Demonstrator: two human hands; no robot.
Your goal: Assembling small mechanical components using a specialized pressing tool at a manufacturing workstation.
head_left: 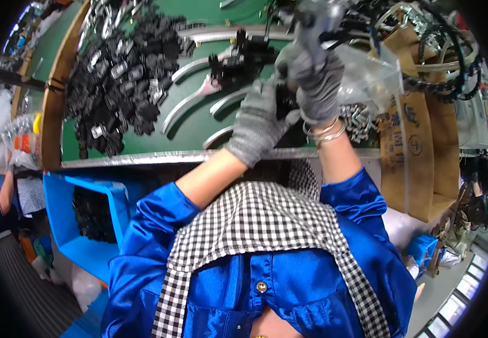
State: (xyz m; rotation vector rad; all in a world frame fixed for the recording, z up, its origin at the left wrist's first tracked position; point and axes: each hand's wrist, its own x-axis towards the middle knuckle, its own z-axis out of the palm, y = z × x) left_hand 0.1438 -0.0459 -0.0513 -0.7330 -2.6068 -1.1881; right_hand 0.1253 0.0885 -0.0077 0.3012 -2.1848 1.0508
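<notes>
- At the green table, seen from my head, both my hands wear grey knitted gloves.
- My right hand is closed around a grey handheld tool, held above the far part of the table.
- My left hand rests low beside it, fingers curled near a small black part; I cannot tell whether I grip that part, as my fingers hide it.
- Just beyond my left hand stands a black fixture, and curved silver handles lie to its left and nearer me.
- Farther left spreads a heap of black plastic pieces.
- To the right of my right wrist lie small silver metal fittings, near a clear plastic bag.
- A brown paper sack stands at the table's right; a blue crate with black contents sits below, left.
</notes>
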